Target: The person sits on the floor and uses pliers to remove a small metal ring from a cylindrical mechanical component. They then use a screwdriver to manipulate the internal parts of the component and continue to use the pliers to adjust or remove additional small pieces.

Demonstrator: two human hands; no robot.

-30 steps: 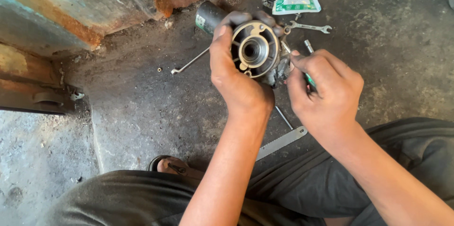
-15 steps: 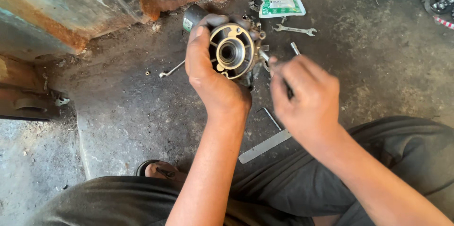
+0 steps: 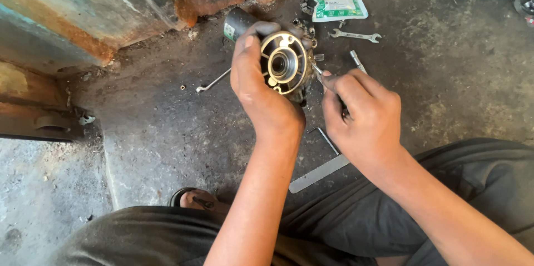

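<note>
Left hand (image 3: 261,90) grips the round metal housing (image 3: 283,64) up off the floor, right hand (image 3: 364,116) clenched on a thin tool (image 3: 318,70) poking its three o'clock edge, likely a fastener needing steady aim.

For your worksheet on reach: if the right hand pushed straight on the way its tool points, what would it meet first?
Probably the round metal housing in the left hand; the right hand aims its thin tool at its edge.

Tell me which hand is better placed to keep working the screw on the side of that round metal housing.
Right. The right hand already grips a screwdriver with its tip at the edge of the round metal housing, while the left hand is wrapped around the housing, holding it up off the floor.
</note>
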